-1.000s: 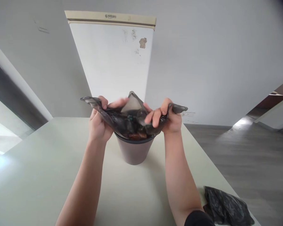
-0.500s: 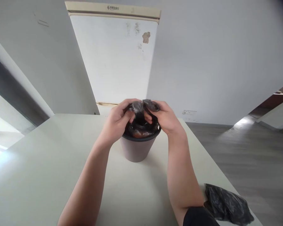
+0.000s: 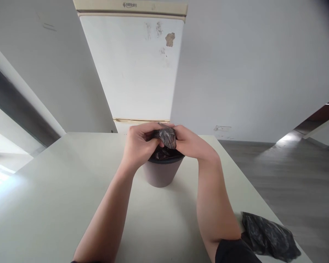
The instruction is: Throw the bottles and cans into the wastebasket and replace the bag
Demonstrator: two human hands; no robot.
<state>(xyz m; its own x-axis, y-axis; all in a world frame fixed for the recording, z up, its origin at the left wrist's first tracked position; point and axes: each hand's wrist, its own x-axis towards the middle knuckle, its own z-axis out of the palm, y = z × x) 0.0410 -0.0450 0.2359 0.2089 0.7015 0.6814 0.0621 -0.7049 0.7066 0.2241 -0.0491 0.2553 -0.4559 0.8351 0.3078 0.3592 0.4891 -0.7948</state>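
Observation:
A grey-mauve trash can (image 3: 162, 174) with a dark rim stands upright on the pale table, lined with a black plastic garbage bag (image 3: 168, 138). Above the can's mouth, my left hand (image 3: 141, 144) is closed round the gathered top of the bag. My right hand (image 3: 190, 142) meets it from the other side, its fingers closed on the same bunched plastic. A tuft of the bag sticks up between the two hands. Most of the can's inside is hidden by my hands; some dark, shiny plastic shows below them.
Another black plastic bag (image 3: 270, 235), crumpled, lies at the table's right edge beside my right elbow. The pale table (image 3: 71, 197) reaches toward a white refrigerator (image 3: 131, 69) by the grey wall. Grey wooden floor (image 3: 268, 175) lies to the right.
My hands have come together over the can. The bag's edges, held apart before, are now bunched into one tuft between them, covering more of the opening.

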